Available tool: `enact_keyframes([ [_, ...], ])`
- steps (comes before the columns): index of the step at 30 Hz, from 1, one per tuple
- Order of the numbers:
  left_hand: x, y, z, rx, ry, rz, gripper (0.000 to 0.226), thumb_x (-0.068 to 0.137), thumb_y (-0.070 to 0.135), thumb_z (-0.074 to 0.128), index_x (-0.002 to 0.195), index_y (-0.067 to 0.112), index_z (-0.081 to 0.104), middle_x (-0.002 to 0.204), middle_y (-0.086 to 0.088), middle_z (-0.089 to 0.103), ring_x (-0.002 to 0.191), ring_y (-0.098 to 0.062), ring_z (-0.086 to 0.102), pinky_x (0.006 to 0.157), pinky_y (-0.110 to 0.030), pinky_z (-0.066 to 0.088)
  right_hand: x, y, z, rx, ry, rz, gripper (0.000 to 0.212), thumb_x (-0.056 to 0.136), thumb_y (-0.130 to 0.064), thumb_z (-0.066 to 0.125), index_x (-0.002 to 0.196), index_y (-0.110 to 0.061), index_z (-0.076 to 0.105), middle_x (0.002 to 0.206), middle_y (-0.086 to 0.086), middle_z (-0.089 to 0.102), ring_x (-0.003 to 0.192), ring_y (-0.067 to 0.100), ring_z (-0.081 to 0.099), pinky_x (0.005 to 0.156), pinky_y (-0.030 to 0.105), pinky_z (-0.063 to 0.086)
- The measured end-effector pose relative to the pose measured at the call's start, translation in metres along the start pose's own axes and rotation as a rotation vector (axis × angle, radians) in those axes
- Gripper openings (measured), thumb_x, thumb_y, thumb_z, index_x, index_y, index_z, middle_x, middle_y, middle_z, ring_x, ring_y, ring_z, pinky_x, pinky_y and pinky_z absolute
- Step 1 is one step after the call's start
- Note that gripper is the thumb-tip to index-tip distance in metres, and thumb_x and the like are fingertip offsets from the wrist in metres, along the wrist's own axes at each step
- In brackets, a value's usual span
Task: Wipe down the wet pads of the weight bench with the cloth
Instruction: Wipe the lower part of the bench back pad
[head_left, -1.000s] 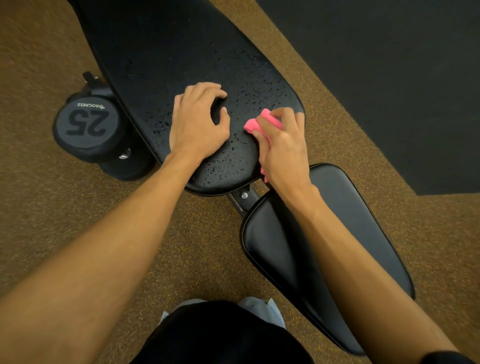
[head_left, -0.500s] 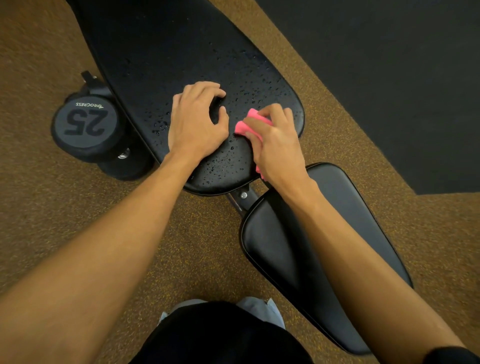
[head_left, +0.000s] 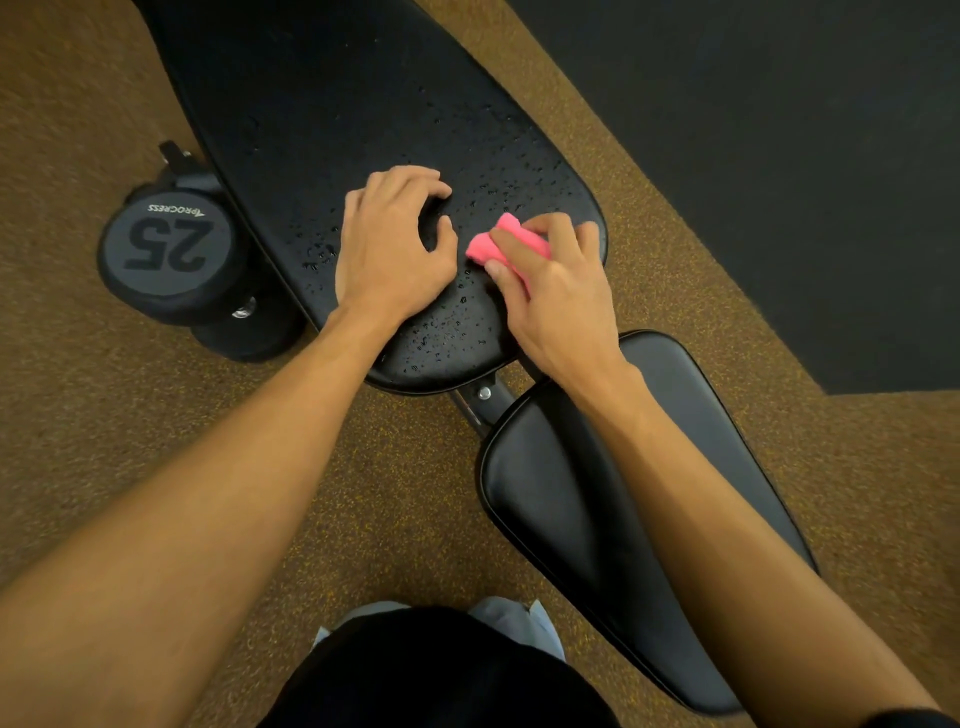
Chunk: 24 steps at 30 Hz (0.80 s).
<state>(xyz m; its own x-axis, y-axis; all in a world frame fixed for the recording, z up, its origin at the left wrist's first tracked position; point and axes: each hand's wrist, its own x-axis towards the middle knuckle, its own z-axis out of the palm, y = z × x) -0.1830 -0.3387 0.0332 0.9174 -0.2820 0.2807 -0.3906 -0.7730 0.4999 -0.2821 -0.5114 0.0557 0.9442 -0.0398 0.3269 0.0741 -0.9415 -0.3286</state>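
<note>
The long black back pad (head_left: 332, 104) of the weight bench runs up the middle, with water drops scattered over its near end. My left hand (head_left: 392, 244) rests on that wet end with its fingers bent and holds nothing. Just to its right, my right hand (head_left: 550, 280) grips a folded pink cloth (head_left: 491, 244) and presses it on the pad near the right edge. The smaller black seat pad (head_left: 571, 519) lies below, under my right forearm, and looks dry.
A black 25 dumbbell (head_left: 166, 249) lies on the brown speckled floor (head_left: 156, 441) left of the bench. A metal hinge with a bolt (head_left: 484, 393) joins the two pads. A dark mat (head_left: 779, 156) covers the floor at upper right.
My right hand with the pink cloth slid left across the pad toward my left hand. The left hand stayed in place.
</note>
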Motion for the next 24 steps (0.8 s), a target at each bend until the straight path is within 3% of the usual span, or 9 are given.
enact_keyframes([
  [2,0.001,0.000,0.000,0.001,-0.001,-0.005,0.034,0.097,0.035,0.056,0.127,0.025,0.068,0.140,0.010,0.061,0.132,-0.011,0.051,0.109,-0.023,0.025,-0.003,-0.001,0.002,0.003,0.039,0.033,0.033,0.111,-0.035,0.055,0.132,-0.018,0.074,0.125,0.012,0.060,0.105,0.035,0.050,0.086,0.049,0.053],
  [7,-0.001,0.001,0.000,-0.004,-0.008,-0.002,0.034,0.097,0.036,0.056,0.127,0.025,0.068,0.140,0.010,0.061,0.132,-0.012,0.051,0.109,-0.024,0.025,0.004,-0.012,0.011,0.048,0.070,0.093,0.025,0.108,-0.033,0.063,0.119,-0.017,0.079,0.117,0.011,0.061,0.103,0.029,0.053,0.085,0.033,0.048],
  [12,0.000,0.001,0.001,-0.004,-0.006,-0.003,0.033,0.097,0.035,0.056,0.126,0.026,0.068,0.140,0.011,0.061,0.132,-0.011,0.050,0.109,-0.024,0.025,-0.009,-0.005,-0.007,0.094,-0.007,0.042,0.034,0.108,-0.036,0.056,0.121,-0.015,0.079,0.114,0.014,0.061,0.102,0.034,0.058,0.076,0.040,0.054],
  [15,0.000,0.001,0.000,-0.005,-0.004,-0.005,0.032,0.097,0.034,0.057,0.126,0.026,0.068,0.140,0.012,0.061,0.131,-0.011,0.050,0.110,-0.024,0.025,0.003,0.006,-0.007,0.094,0.036,0.167,0.026,0.109,-0.033,0.062,0.119,-0.018,0.080,0.114,0.013,0.059,0.104,0.033,0.055,0.084,0.037,0.049],
  [17,0.000,0.002,0.001,0.000,-0.006,-0.002,0.033,0.097,0.034,0.057,0.127,0.026,0.068,0.140,0.012,0.061,0.132,-0.011,0.050,0.110,-0.023,0.025,0.019,0.006,0.002,0.061,0.040,0.226,0.025,0.109,-0.032,0.063,0.119,-0.016,0.080,0.115,0.013,0.059,0.104,0.034,0.055,0.088,0.042,0.051],
  [22,0.001,0.000,0.000,-0.007,-0.004,-0.001,0.033,0.097,0.035,0.056,0.126,0.026,0.068,0.139,0.011,0.061,0.131,-0.011,0.051,0.109,-0.023,0.026,0.003,-0.012,0.001,0.082,-0.043,0.051,0.022,0.107,-0.025,0.065,0.121,-0.015,0.078,0.117,0.015,0.059,0.105,0.034,0.054,0.081,0.036,0.049],
  [24,0.000,0.000,0.000,-0.008,-0.003,-0.002,0.033,0.097,0.034,0.056,0.126,0.026,0.068,0.139,0.011,0.061,0.131,-0.011,0.051,0.110,-0.024,0.026,-0.011,-0.001,-0.009,0.109,-0.027,0.062,0.023,0.108,-0.027,0.062,0.120,-0.018,0.079,0.114,0.013,0.059,0.104,0.031,0.053,0.082,0.034,0.047],
])
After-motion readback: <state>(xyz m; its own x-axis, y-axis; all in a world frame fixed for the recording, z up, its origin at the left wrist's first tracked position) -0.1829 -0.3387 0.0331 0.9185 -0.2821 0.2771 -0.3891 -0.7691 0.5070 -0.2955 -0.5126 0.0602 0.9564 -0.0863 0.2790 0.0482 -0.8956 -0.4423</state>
